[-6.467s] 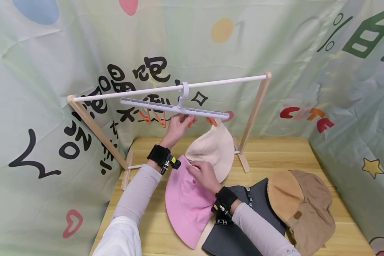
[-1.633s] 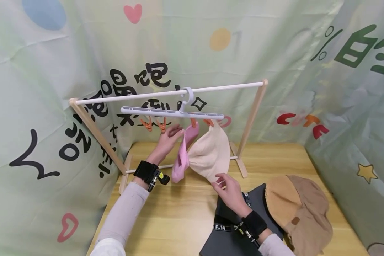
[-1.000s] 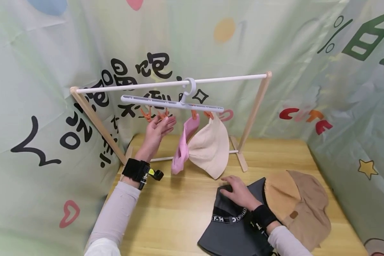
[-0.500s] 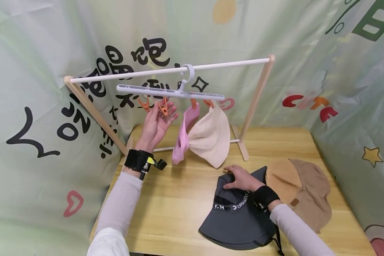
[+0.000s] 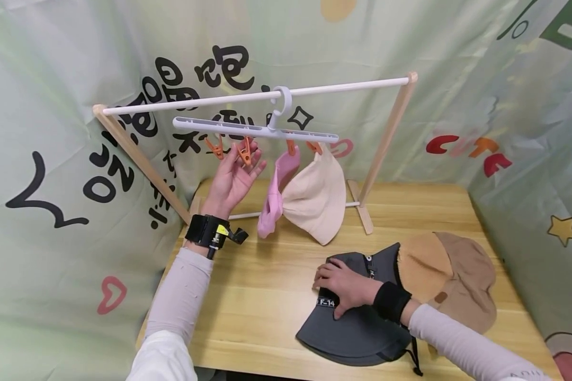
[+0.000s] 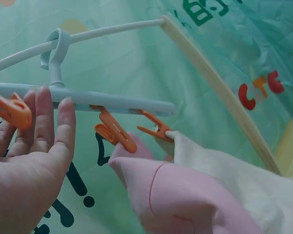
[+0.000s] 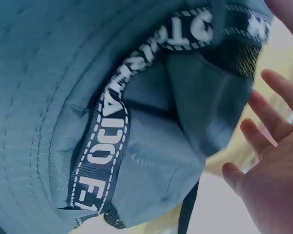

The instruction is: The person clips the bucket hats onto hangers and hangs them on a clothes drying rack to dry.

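My left hand [image 5: 232, 179] is raised palm up under the hanger [image 5: 255, 128], its fingers extended behind an orange clip [image 5: 244, 153] that dangles there; the left wrist view shows this clip [image 6: 13, 111] against those fingers. My right hand [image 5: 347, 284] lies over the crown of a dark grey bucket hat [image 5: 357, 338], fingers spread at its far edge. In the right wrist view the hat's lettered band [image 7: 105, 141] faces the camera, beside the loose fingers. A pink bucket hat [image 5: 275, 196] and a cream bucket hat [image 5: 316, 193] hang from two other orange clips.
The hanger hooks over the white rod [image 5: 195, 104] of a wooden-legged rack [image 5: 388, 140]. Another orange clip [image 5: 215, 148] dangles at far left. A brown fleece-lined hat [image 5: 467, 286] lies right of the grey one on the wooden table [image 5: 248, 317]. Printed cloth surrounds the table.
The pink hat, earlier in my right hand, now hangs from a clip. My left hand has moved left to another clip. My right hand has come down onto the grey hat.
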The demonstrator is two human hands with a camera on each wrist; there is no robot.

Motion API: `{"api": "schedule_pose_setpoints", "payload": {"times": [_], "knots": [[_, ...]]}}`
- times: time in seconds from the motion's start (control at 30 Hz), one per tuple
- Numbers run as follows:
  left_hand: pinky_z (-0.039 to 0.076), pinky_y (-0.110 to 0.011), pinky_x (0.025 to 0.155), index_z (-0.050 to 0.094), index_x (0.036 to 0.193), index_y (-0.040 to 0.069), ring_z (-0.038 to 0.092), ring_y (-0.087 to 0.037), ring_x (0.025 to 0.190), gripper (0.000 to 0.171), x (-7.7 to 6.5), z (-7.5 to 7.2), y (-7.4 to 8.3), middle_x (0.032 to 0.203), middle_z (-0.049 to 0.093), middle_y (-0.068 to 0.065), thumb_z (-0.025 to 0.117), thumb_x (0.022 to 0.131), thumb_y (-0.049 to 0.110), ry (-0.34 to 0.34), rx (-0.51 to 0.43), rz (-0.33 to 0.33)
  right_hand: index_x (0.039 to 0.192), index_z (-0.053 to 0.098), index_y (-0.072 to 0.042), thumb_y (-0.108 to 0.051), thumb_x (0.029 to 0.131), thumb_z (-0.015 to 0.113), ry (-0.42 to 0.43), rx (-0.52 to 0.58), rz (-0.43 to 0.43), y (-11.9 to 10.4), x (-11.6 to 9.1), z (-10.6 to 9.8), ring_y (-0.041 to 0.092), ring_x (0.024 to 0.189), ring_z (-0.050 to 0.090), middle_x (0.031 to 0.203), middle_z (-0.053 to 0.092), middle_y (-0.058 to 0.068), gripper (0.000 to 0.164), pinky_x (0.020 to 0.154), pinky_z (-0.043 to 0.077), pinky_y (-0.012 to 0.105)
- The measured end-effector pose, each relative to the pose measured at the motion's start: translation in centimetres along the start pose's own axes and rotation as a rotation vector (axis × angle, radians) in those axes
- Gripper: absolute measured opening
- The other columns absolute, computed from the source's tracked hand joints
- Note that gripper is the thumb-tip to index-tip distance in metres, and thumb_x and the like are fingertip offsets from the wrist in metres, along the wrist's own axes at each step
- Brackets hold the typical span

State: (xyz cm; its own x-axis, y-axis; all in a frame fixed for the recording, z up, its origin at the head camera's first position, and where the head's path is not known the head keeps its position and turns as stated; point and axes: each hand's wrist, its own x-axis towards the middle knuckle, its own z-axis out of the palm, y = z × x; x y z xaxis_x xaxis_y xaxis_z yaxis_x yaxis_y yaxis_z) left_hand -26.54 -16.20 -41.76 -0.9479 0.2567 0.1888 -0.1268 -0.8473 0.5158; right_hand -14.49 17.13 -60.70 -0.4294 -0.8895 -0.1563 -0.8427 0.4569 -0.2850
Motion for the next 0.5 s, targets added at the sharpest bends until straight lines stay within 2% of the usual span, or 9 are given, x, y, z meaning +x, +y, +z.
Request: {"api": "schedule_pose_setpoints", "payload": {"times": [0.17,0.23,0.27,0.4,0.5], "knots": [[0.057,-0.042,0.101,0.066,0.129,0.005,0.070,-0.024,0.110,0.031,0.4,0.3,0.3,0.123,0.069,-0.011,0.056,0.109,0.026,-0.001,0.018,-0.010,0.126,0.070,-0.023,-0.055,0.066,0.096,-0.008,-0.077,-0.076,-0.7,0.8,0.8,0.023,0.125,0.053,0.127,0.061,0.000,0.073,0.113,0.035,0.064],[0.056,-0.042,0.101,0.064,0.133,0.005,0.069,-0.024,0.111,0.034,0.5,0.3,0.3,0.123,0.070,-0.011,0.054,0.111,0.029,0.005,0.025,-0.012,0.122,0.071,-0.027,-0.060,0.065,0.095,0.023,-0.090,-0.120,0.2,1.2,2.3,0.021,0.121,0.053,0.122,0.062,-0.005,0.071,0.112,0.035,0.063],[0.056,-0.042,0.101,0.061,0.136,0.005,0.068,-0.024,0.111,0.038,0.6,0.3,0.3,0.123,0.070,-0.010,0.054,0.110,0.031,0.012,0.028,-0.014,0.120,0.071,-0.027,-0.060,0.063,0.095,0.029,-0.107,-0.132,0.2,1.4,2.4,0.020,0.118,0.054,0.118,0.062,-0.006,0.070,0.111,0.037,0.062],[0.056,-0.044,0.101,0.058,0.141,0.006,0.067,-0.025,0.113,0.046,0.6,0.1,0.5,0.123,0.070,-0.010,0.055,0.109,0.038,0.029,0.038,-0.019,0.108,0.071,-0.028,-0.063,0.060,0.095,0.015,-0.209,-0.138,-0.3,1.8,2.1,0.015,0.108,0.054,0.106,0.060,-0.009,0.064,0.107,0.041,0.050],[0.056,-0.044,0.101,0.063,0.135,0.006,0.067,-0.025,0.113,0.041,0.3,-0.2,0.7,0.122,0.070,-0.010,0.054,0.109,0.037,0.027,0.055,-0.023,0.096,0.074,-0.028,-0.063,0.060,0.096,-0.032,-0.265,-0.103,-1.9,1.9,0.2,0.013,0.100,0.053,0.098,0.058,-0.010,0.055,0.101,0.041,0.044]]}}
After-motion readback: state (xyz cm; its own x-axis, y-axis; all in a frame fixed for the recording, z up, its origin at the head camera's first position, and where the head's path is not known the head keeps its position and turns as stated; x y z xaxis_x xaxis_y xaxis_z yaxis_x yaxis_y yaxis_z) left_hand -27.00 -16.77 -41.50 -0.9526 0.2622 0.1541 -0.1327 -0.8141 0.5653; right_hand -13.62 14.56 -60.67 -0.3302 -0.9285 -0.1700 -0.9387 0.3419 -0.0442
